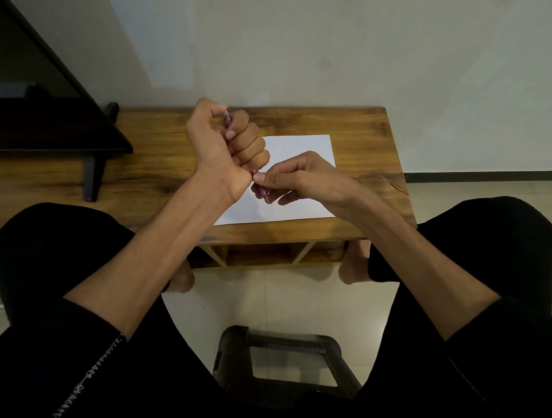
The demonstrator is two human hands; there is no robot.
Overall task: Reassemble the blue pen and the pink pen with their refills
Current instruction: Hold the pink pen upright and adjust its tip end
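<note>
Fisting pink pen (pixel 227 118) in left hand (pixel 229 147), right hand (pixel 294 178) pinching its lower end

Left hand (pixel 228 144): gripping the translucent pink plastic pen (pixel 227 117) in a fist.
Right hand (pixel 294 178): pinching the pen's lower end with its fingertips (pixel 259 177).
White paper sheet (pixel 309 148): lying on the brown wooden table (pixel 155 161).

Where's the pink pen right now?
In the head view, the pink pen is held above the white paper, gripped in the left hand and pinched by the right hand.
</note>
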